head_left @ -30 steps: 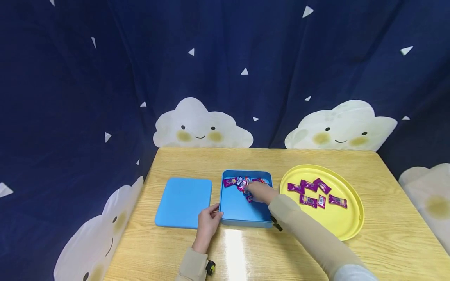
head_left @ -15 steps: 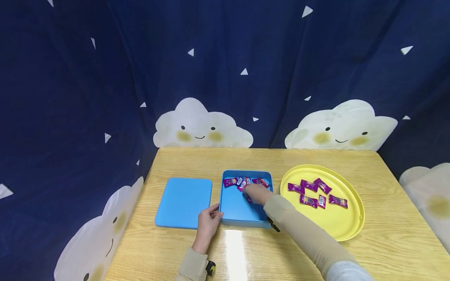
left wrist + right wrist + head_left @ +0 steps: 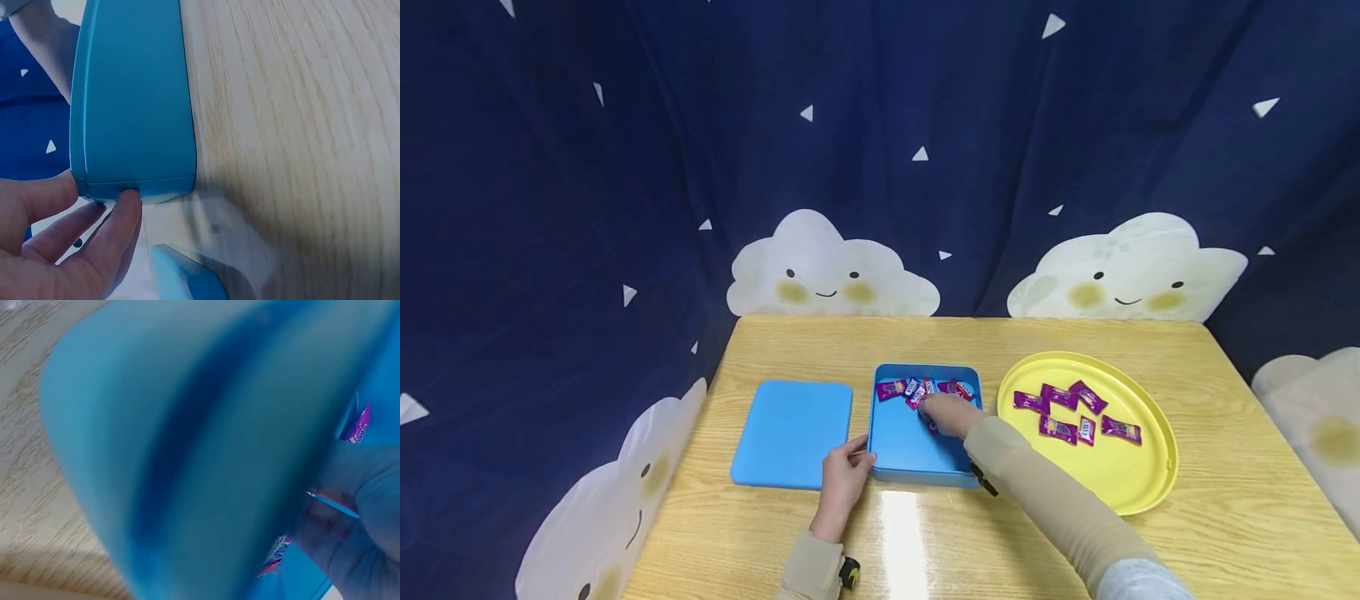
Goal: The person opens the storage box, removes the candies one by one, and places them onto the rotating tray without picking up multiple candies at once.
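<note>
My left hand (image 3: 842, 473) holds the front left corner of a blue open box (image 3: 917, 454). In the left wrist view its thumb (image 3: 53, 195) is at the rim and its fingers (image 3: 125, 219) press the outer wall. Inside the box, my right hand (image 3: 949, 414) reaches down among small wrapped candies (image 3: 892, 389), palm downward. Its fingertips are hidden in the head view. The right wrist view, largely blocked by the blurred box wall (image 3: 206, 425), shows bent fingers near a candy (image 3: 275, 553); whether they pinch one I cannot tell.
A round yellow tray (image 3: 1131, 483) with several purple candies (image 3: 1058, 429) on it stands right of the box, under the right forearm. A flat blue lid (image 3: 793, 433) lies left of the box on the wooden table (image 3: 985, 542). A dark blue curtain (image 3: 865, 167) hangs behind.
My right hand has shifted slightly left inside the box, then stayed nearly still over the candies. My left hand, the lid and the tray have not moved.
</note>
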Demonstrator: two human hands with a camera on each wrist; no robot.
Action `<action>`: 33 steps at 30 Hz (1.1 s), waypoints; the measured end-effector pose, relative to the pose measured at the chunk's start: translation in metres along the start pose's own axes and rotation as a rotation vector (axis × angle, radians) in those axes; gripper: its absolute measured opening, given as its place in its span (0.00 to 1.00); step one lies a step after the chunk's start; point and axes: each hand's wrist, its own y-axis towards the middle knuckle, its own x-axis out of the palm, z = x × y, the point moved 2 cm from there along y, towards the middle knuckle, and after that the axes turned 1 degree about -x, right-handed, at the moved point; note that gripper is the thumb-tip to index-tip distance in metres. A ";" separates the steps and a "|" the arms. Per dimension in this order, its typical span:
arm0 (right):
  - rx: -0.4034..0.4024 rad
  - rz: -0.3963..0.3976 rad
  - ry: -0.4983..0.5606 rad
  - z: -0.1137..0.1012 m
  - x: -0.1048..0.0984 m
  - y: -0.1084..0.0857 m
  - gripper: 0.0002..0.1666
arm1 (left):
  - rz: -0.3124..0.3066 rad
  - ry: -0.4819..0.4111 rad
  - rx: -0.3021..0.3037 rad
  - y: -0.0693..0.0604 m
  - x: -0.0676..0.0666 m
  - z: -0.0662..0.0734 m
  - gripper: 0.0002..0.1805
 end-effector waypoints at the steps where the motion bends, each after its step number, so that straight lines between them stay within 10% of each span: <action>1: -0.003 0.000 -0.002 0.000 0.000 0.000 0.09 | -0.001 -0.002 -0.006 0.000 0.000 0.000 0.18; 14: -0.012 0.024 0.018 0.004 -0.004 0.000 0.10 | -0.006 -0.009 -0.022 0.000 0.000 -0.003 0.19; 33: -0.028 0.381 0.404 0.049 -0.053 -0.052 0.09 | -0.008 -0.009 -0.013 0.001 0.001 -0.006 0.19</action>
